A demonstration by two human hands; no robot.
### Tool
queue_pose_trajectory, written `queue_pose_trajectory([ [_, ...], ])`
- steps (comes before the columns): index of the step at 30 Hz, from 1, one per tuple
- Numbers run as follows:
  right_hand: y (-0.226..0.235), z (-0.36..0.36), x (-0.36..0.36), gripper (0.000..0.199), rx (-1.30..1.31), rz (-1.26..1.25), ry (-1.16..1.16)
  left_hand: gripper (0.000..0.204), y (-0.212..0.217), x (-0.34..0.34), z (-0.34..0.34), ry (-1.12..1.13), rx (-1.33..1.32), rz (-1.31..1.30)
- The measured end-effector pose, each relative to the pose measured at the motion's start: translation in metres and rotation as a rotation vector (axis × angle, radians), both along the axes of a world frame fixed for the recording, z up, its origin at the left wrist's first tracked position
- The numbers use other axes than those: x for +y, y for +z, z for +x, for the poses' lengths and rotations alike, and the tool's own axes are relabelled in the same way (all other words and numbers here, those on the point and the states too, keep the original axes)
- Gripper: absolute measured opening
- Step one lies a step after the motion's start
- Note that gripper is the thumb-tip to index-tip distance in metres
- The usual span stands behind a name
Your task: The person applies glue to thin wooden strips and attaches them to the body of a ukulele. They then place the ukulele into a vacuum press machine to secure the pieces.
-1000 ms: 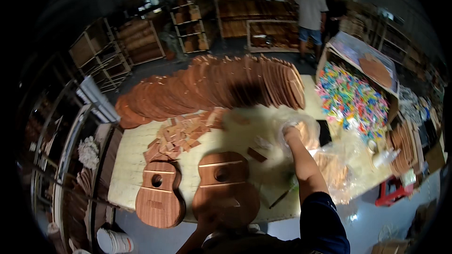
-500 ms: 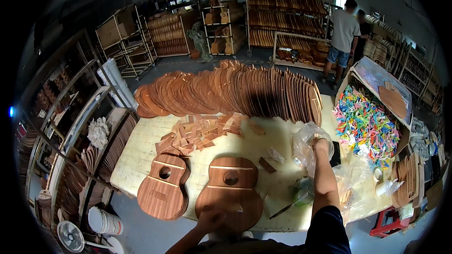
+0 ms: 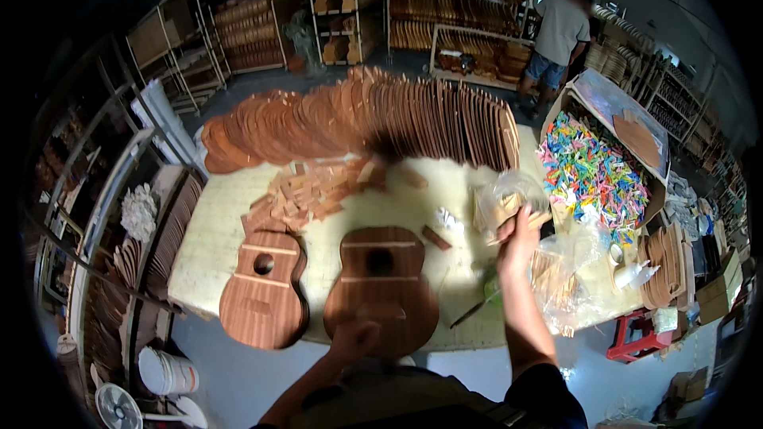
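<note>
In front of me lies a ukulele-shaped wooden plate point(image 3: 381, 286) with a round sound hole and a pale crossbar. Over its lower left edge my left hand point(image 3: 355, 340) is closed with curled fingers; whatever they hold, if anything, is hidden. A similar stack of plates point(image 3: 262, 302) sits to the left. My right hand point(image 3: 518, 230) is closed at the mouth of a clear plastic bag point(image 3: 513, 189) with pale wooden pieces in it. Its grip is blurred, so I cannot make out what is in the fingers.
Small wood offcuts point(image 3: 306, 195) are heaped behind the plates, before a long row of upright thin plates point(image 3: 366, 123). A box of coloured clips point(image 3: 596, 179) stands right. A brush-like tool point(image 3: 474, 310) and a bag of pale sticks point(image 3: 556, 278) lie nearer. Two people point(image 3: 560, 40) stand beyond.
My right hand has drawn back toward me, from inside the clear bag to its near side. My left hand stays at the plate's lower edge. The whole view has shifted somewhat.
</note>
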State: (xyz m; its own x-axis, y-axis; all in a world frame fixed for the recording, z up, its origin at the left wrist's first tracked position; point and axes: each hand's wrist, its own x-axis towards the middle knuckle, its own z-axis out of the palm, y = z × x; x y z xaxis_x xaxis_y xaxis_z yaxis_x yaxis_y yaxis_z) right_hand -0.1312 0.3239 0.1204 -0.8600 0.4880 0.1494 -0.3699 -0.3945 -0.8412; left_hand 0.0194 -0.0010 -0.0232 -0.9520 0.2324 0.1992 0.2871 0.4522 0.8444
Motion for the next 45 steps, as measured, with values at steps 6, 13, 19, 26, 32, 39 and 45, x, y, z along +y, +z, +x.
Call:
queue_pose_trajectory([
  [6,-0.159,0.119,-0.099,0.022,-0.072,0.707,0.227,0.016,0.018,0.009,-0.002,-0.149,-0.025,-0.116],
  [13,-0.105,0.128,-0.129,0.040,0.125,1.589,0.436,0.022,0.016,-0.013,0.025,-0.326,0.425,-0.102],
  [19,-0.083,0.144,-0.111,0.045,-0.016,1.466,0.301,0.026,0.014,-0.016,0.027,-0.304,0.385,-0.050],
  [26,-0.110,0.171,-0.103,0.024,-0.014,1.512,0.144,0.032,0.005,-0.017,0.025,-0.270,0.330,0.008],
  [32,-0.108,0.170,-0.117,0.026,-0.068,1.559,0.135,0.033,0.032,-0.004,0.012,-0.125,0.467,-0.102],
  [39,-0.107,0.173,-0.109,0.017,-0.115,1.363,0.043,0.027,0.019,0.003,0.007,-0.107,0.387,-0.253],
  [45,-0.104,0.169,-0.101,0.017,-0.116,1.347,0.019,0.020,0.017,0.004,0.005,-0.101,0.397,-0.221],
])
